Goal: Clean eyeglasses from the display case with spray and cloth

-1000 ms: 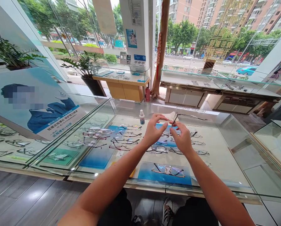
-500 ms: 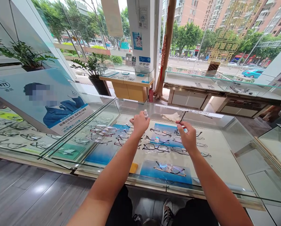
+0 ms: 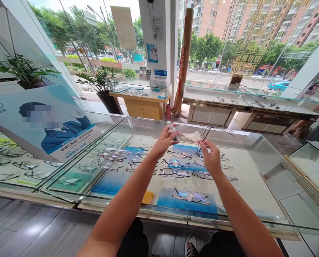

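Above the glass display case [image 3: 256, 185], my left hand [image 3: 163, 142] is closed round a small clear spray bottle [image 3: 171, 127] with a white top, held tilted. My right hand [image 3: 211, 154] pinches a dark, thin-framed pair of glasses [image 3: 206, 134] by one part; its lenses are hard to make out. Between the hands and a little beyond them, a cream cloth [image 3: 191, 136] lies crumpled on the glass top. Under the glass, several pairs of glasses, such as a black-framed pair [image 3: 174, 172], rest on blue and white surfaces.
A large tilted advertising board [image 3: 52, 125] stands on the case at the left. Another dark pair of glasses [image 3: 226, 131] seems to lie beyond my right hand. Farther back are potted plants [image 3: 106, 85], a wooden post [image 3: 185, 60], a red extinguisher [image 3: 168, 112] and more display cases [image 3: 213, 114].
My left hand has moved right, closer to my right hand, and the bottle shows more fully. The glasses remain in my right hand. The whole view has shifted slightly.
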A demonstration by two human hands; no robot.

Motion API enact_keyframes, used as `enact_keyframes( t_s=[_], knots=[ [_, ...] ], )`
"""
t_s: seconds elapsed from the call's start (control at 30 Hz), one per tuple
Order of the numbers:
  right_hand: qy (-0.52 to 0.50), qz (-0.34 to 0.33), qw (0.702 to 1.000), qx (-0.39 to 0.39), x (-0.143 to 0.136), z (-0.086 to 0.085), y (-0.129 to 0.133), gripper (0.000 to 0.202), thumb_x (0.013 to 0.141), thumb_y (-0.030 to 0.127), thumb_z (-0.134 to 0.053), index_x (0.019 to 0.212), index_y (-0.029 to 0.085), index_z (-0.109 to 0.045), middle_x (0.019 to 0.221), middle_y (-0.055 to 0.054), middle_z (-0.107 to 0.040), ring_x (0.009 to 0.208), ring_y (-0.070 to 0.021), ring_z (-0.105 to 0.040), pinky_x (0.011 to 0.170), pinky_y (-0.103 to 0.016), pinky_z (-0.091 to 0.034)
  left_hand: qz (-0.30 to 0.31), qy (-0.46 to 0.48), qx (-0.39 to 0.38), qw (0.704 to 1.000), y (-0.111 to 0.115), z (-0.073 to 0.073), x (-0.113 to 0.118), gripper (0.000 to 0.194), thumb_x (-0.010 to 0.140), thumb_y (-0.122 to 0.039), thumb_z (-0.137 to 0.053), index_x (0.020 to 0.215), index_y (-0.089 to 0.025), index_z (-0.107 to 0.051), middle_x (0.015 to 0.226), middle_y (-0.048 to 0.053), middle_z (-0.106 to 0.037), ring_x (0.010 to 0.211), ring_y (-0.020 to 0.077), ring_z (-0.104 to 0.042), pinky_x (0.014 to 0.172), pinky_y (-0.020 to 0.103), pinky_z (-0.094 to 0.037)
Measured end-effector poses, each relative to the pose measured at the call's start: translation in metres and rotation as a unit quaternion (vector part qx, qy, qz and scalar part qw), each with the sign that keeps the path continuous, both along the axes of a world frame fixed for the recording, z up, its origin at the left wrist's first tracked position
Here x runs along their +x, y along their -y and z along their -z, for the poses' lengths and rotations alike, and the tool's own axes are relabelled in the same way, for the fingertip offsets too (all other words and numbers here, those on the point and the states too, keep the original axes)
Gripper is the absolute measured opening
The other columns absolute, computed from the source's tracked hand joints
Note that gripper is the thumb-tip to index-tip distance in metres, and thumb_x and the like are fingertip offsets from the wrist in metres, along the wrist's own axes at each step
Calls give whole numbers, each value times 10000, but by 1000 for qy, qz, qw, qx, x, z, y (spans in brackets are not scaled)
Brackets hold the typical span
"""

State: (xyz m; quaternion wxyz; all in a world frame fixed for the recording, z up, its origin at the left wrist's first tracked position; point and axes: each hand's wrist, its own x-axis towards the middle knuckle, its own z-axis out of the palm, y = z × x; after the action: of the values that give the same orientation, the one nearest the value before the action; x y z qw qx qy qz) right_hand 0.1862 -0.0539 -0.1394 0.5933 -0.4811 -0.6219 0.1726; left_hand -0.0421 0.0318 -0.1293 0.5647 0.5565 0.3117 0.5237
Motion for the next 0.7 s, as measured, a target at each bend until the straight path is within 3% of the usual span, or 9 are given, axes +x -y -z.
enact_keyframes(
  t_s=[0.1, 0.23, 0.37, 0.5, 0.7],
  knots=[
    [-2, -14, 1000, -2, -1, -3, 2, 320, 1072, 480, -553, 1026, 242, -761, 1133, -74, -806, 1059, -258, -697, 926, -400, -515, 84, 98, -55, 990, 14, -5, 11, 538, 937, -401, -738, 1427, -304, -538, 1135, 63, -666, 1136, 247, -629, 884, 435, -627],
    [2, -36, 999, -12, -3, -5, 4, 319, 1076, 485, -546, 1026, 243, -748, 1144, -77, -802, 1088, -264, -697, 930, -403, -501, 134, 150, -109, 974, 23, -7, 17, 528, 908, -372, -720, 1402, -273, -563, 983, 37, -641, 931, 215, -643, 745, 373, -629],
    [5, -59, 998, -29, -3, -6, 4, 321, 1065, 504, -557, 1020, 251, -750, 1146, -78, -809, 1114, -279, -696, 943, -417, -489, 187, 150, -122, 963, 26, -8, 17, 500, 917, -604, -682, 1221, -207, -693, 866, 39, -595, 816, 204, -600, 646, 322, -575],
    [-8, -92, 994, -57, -3, -5, 4, 325, 1051, 519, -572, 1001, 257, -757, 1124, -73, -809, 1092, -279, -689, 969, -430, -471, 200, 125, -117, 965, 30, -12, 18, 648, 898, -806, -598, 771, -174, -657, 733, 30, -494, 717, 180, -526, 581, 289, -491],
    [-44, -169, 979, -105, -3, -9, 8, 339, 1042, 542, -581, 919, 259, -722, 1119, -63, -795, 1066, -270, -662, 988, -432, -466, 169, 69, -97, 978, 30, -8, 23, 686, 873, -852, -553, 681, -195, -588, 708, 24, -478, 693, 172, -496, 569, 278, -446]
  ],
)
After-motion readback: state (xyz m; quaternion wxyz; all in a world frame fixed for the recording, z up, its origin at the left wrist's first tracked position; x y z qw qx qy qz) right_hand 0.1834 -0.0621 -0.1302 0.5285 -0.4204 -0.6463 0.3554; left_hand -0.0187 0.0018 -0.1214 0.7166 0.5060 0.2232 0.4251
